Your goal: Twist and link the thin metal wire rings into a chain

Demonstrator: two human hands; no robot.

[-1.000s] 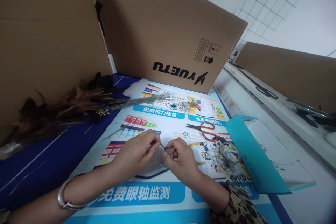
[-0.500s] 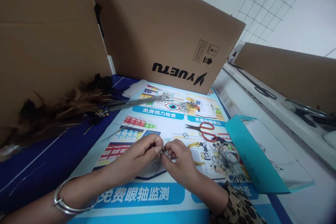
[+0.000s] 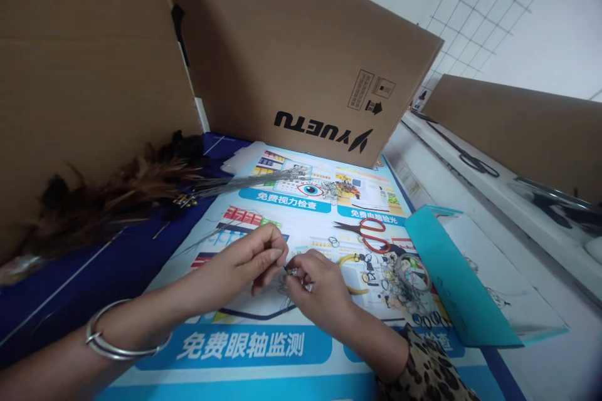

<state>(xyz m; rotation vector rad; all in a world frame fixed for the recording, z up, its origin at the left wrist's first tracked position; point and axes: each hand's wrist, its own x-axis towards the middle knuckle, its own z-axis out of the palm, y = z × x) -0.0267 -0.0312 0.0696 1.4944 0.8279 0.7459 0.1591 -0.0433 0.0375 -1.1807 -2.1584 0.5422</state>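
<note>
My left hand (image 3: 249,260) and my right hand (image 3: 316,285) meet over a printed poster (image 3: 263,344) on the table. Both pinch a tiny metal piece (image 3: 290,271) with a thin wire between their fingertips. A silver bangle (image 3: 110,341) sits on my left wrist, and a leopard-print sleeve (image 3: 430,366) covers my right forearm. Red-handled scissors (image 3: 369,233) lie just beyond my right hand. A clear round container (image 3: 412,276) and scattered small metal rings (image 3: 376,269) lie to its right.
A bundle of brown feathers on wire stems (image 3: 117,194) lies at the left on blue cloth. Tall cardboard boxes (image 3: 301,56) wall the back and left. A teal folder (image 3: 451,282) lies at the right, beside a white ledge with another cardboard box (image 3: 517,125).
My left hand has shifted slightly up and left, its fingers opening a little, while my right hand keeps pinching the small piece. My left forearm has slid left.
</note>
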